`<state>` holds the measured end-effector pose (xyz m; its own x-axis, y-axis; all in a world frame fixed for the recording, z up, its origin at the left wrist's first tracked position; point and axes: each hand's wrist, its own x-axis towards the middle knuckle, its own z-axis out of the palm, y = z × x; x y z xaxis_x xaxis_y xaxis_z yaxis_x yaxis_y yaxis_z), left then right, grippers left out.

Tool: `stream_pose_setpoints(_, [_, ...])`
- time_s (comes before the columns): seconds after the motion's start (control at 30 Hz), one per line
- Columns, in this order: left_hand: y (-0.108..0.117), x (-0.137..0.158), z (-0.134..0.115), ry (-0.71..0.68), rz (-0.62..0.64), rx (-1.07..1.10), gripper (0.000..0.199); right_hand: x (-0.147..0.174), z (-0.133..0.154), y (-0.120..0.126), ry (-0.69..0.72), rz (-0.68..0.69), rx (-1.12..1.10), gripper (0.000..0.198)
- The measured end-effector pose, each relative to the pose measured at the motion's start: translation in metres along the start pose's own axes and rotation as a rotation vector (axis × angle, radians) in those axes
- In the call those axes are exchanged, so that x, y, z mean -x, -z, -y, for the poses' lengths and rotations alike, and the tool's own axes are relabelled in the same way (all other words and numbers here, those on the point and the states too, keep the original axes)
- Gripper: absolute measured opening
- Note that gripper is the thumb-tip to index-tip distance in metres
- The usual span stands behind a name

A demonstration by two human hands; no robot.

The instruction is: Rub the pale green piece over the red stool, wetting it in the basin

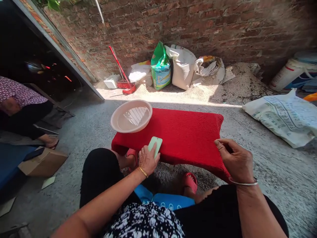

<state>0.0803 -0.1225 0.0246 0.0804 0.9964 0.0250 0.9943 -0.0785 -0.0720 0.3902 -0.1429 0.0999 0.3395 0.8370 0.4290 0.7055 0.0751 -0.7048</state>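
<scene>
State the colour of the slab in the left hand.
The slab in the left hand is pale mint green, best seen in the head view.

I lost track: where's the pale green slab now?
In the head view, the pale green slab is just below centre, in the left hand, over the near left part of the red cloth.

Probably home yard: brick wall, sacks, concrete floor.

Left grip palm-down, right grip curled
</scene>
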Motion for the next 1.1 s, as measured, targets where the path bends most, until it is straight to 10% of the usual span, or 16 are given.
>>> stream_pose_setpoints(0.27, [0.003, 0.031, -0.174, -0.606, 0.011, 0.267, 0.067, -0.003, -0.007, 0.004, -0.085, -0.001, 0.037, 0.037])
stream_pose_setpoints(0.4, [0.024, 0.038, -0.208, -0.82, 0.007, 0.359, 0.054, -0.002, -0.009, 0.004, -0.074, 0.02, 0.038, 0.037])
stream_pose_setpoints(0.5, [0.033, 0.032, -0.173, -0.74, -0.044, 0.382, 0.057, 0.002, -0.006, 0.007, -0.094, 0.038, 0.072, 0.037])
stream_pose_setpoints(0.83, [0.021, -0.014, 0.09, -0.009, -0.02, -0.107, 0.051, 0.007, -0.008, 0.004, -0.097, 0.108, 0.123, 0.04])
stream_pose_setpoints(0.97, [0.014, -0.021, 0.094, 0.174, 0.019, -0.136, 0.054, 0.005, -0.008, -0.007, -0.026, 0.189, 0.098, 0.034])
stream_pose_setpoints(1.1, [0.012, -0.018, 0.057, -0.039, 0.022, -0.049, 0.053, 0.002, -0.007, -0.014, 0.012, 0.246, 0.147, 0.032])
